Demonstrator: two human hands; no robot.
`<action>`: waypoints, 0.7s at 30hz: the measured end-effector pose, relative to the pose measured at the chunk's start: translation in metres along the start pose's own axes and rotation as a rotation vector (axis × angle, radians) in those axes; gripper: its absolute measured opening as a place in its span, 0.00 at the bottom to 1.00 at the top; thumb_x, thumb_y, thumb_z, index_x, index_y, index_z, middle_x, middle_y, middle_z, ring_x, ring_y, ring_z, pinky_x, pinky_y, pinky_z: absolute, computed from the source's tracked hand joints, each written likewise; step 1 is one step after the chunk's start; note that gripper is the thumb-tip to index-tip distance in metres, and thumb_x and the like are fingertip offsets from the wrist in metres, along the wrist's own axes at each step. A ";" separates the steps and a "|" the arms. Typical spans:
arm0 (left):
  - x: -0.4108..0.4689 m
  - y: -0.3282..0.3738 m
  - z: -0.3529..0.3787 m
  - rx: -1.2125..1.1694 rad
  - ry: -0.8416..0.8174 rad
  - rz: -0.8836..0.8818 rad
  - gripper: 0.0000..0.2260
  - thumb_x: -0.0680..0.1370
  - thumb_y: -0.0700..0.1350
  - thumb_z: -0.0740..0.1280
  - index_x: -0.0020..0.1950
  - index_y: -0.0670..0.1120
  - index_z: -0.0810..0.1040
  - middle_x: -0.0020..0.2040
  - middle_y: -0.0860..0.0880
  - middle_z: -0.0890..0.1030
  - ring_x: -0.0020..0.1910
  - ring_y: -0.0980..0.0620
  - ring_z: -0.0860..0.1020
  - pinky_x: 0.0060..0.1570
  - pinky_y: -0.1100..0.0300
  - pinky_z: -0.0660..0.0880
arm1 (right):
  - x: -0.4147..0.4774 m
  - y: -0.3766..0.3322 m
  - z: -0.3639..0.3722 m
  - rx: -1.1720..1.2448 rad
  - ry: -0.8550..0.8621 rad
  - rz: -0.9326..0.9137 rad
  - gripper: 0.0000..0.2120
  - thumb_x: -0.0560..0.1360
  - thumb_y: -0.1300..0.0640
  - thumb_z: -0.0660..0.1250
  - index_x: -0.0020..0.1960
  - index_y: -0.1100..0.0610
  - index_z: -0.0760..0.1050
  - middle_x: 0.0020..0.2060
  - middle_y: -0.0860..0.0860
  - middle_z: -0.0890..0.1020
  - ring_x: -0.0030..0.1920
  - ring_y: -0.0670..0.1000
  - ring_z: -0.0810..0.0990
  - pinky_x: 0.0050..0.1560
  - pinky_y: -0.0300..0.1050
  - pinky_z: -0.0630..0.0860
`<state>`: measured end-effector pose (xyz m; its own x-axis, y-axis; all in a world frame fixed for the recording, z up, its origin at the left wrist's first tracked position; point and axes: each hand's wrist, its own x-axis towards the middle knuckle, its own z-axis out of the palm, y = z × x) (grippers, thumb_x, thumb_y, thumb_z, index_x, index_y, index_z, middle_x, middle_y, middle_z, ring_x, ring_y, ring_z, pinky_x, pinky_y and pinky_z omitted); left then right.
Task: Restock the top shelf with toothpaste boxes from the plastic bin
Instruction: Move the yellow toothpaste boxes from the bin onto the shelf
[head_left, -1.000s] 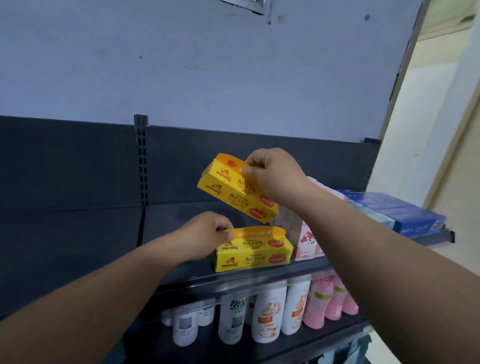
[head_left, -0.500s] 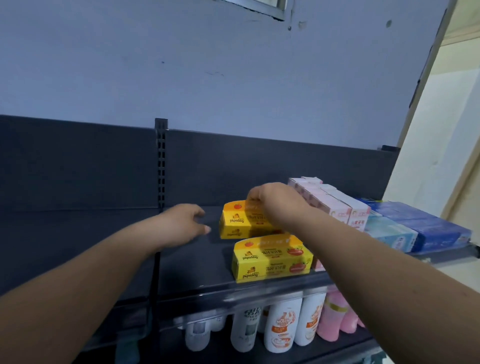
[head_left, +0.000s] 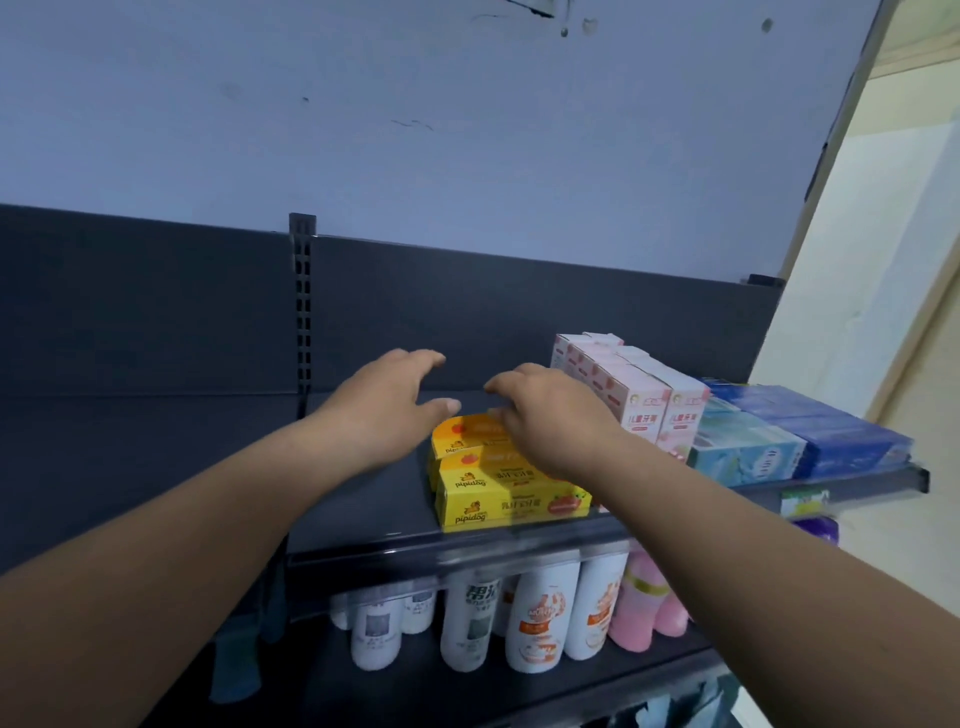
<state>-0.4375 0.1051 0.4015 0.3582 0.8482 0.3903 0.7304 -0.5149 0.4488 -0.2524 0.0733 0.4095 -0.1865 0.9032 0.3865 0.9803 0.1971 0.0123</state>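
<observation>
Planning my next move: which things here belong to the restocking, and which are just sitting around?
Part of the job: yellow boxes, top shelf, left hand, right hand.

Just sitting there: pink boxes, blue boxes, white bottles and pink bottles on the shelf below.

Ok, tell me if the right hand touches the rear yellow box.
Cannot tell. In the head view, the right hand overlaps the rear yellow box with its fingertips, but neither contact nor gap shows.
</observation>
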 end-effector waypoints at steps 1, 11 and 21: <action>-0.001 0.008 0.001 0.009 0.028 0.019 0.28 0.77 0.57 0.64 0.75 0.53 0.62 0.71 0.50 0.67 0.70 0.50 0.67 0.65 0.55 0.66 | -0.008 0.001 -0.004 0.002 0.025 -0.009 0.15 0.80 0.51 0.59 0.66 0.51 0.73 0.59 0.53 0.77 0.59 0.57 0.75 0.55 0.53 0.74; -0.026 0.111 0.050 0.116 0.182 0.290 0.26 0.76 0.54 0.66 0.73 0.50 0.65 0.68 0.49 0.70 0.66 0.47 0.68 0.63 0.52 0.66 | -0.117 0.065 -0.039 -0.135 0.110 -0.018 0.15 0.77 0.53 0.60 0.62 0.55 0.74 0.56 0.53 0.77 0.55 0.59 0.75 0.52 0.54 0.72; -0.049 0.219 0.161 0.253 0.040 0.538 0.29 0.75 0.55 0.67 0.73 0.44 0.66 0.67 0.46 0.71 0.65 0.45 0.68 0.65 0.51 0.64 | -0.255 0.195 -0.030 -0.244 0.028 0.283 0.28 0.75 0.47 0.63 0.73 0.52 0.63 0.72 0.53 0.65 0.70 0.56 0.65 0.68 0.52 0.60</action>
<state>-0.2013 -0.0294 0.3511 0.6978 0.4687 0.5417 0.5699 -0.8214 -0.0234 -0.0117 -0.1304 0.3412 0.0924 0.8974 0.4314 0.9801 -0.1585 0.1197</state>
